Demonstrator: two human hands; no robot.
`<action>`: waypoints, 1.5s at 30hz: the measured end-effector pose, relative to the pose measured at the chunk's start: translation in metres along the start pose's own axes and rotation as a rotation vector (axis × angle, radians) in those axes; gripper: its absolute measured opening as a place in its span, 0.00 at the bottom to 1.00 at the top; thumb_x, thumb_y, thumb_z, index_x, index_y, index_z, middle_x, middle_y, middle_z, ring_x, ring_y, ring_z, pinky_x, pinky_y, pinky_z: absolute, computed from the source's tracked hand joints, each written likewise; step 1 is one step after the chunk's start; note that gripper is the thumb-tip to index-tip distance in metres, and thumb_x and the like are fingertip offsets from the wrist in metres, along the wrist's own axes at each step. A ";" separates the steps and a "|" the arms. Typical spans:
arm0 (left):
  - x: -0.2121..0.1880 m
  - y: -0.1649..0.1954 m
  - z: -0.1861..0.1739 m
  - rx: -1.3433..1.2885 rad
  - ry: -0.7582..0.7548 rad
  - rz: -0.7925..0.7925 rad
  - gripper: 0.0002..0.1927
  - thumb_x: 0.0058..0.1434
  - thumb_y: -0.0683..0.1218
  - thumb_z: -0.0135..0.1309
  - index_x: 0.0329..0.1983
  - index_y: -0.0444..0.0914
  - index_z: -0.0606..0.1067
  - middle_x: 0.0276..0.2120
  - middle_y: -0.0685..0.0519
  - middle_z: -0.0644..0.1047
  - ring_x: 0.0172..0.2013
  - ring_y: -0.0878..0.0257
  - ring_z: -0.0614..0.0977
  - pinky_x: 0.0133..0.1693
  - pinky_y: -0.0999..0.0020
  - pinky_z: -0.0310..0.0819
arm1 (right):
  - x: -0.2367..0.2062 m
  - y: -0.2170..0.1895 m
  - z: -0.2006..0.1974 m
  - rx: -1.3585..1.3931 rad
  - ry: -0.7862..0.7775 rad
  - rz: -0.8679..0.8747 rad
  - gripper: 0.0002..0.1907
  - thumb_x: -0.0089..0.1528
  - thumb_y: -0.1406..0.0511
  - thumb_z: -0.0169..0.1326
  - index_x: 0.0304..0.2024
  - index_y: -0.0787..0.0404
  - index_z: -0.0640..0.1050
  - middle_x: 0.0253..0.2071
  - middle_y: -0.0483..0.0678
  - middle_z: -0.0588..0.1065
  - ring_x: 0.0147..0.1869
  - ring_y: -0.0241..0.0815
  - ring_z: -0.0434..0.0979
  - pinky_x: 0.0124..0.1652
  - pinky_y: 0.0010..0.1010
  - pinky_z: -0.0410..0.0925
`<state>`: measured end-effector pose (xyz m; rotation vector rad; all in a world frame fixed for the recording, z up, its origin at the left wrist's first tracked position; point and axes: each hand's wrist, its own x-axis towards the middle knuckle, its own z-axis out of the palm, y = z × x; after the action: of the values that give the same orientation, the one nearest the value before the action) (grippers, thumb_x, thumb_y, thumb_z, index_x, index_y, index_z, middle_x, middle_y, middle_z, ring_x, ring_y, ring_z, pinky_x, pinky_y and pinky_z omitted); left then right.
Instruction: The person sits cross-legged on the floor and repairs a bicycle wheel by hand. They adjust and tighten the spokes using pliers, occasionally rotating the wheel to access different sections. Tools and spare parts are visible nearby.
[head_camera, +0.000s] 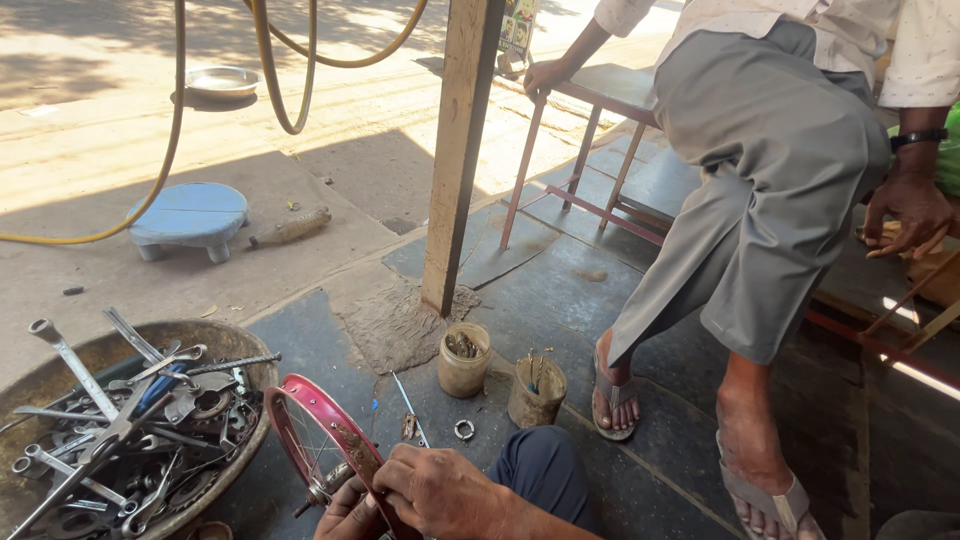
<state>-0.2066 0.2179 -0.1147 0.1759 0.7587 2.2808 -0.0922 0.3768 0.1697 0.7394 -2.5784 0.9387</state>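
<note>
Right hand (440, 490) closed over the rim of a small pink wheel (318, 440), left hand (345, 512) gripping it from below near the hub, low on the stone floor (560, 290). Beside it, a basin of wrenches (130, 425); just beyond, two clay pots (465, 360).

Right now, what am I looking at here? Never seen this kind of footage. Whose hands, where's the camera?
One picture, from a camera on a person's head, looking down. No machine: their bare hands work at the bottom edge. The right hand grips a pink wheel rim; the left hand sits under it near the hub. Beside them on the ground: a basin full of wrenches, two small tins and a loose ring. A second person sits on a bench.
</note>
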 end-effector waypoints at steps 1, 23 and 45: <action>-0.001 0.001 -0.002 -0.027 0.014 -0.043 0.22 0.60 0.40 0.51 0.59 0.34 0.71 0.52 0.43 0.80 0.53 0.51 0.82 0.55 0.48 0.76 | 0.001 0.000 0.000 -0.007 0.009 -0.052 0.06 0.64 0.70 0.57 0.43 0.65 0.77 0.40 0.53 0.75 0.43 0.53 0.81 0.43 0.39 0.75; -0.056 0.045 0.144 -0.075 0.065 0.202 0.15 0.69 0.41 0.51 0.58 0.33 0.70 0.49 0.43 0.80 0.44 0.56 0.83 0.44 0.59 0.78 | 0.018 -0.066 -0.100 0.352 -0.035 -0.260 0.19 0.63 0.66 0.60 0.56 0.62 0.75 0.49 0.53 0.76 0.49 0.52 0.80 0.45 0.39 0.73; -0.072 0.057 0.182 0.184 0.105 0.201 0.24 0.69 0.49 0.47 0.66 0.35 0.66 0.53 0.49 0.78 0.52 0.63 0.80 0.53 0.67 0.75 | 0.024 -0.008 0.053 -0.072 0.332 0.105 0.40 0.62 0.51 0.61 0.69 0.65 0.66 0.71 0.62 0.65 0.75 0.63 0.64 0.70 0.52 0.58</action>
<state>-0.1275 0.2230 0.0732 0.2280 1.0487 2.4219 -0.1124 0.3279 0.1453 0.3924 -2.3605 0.9068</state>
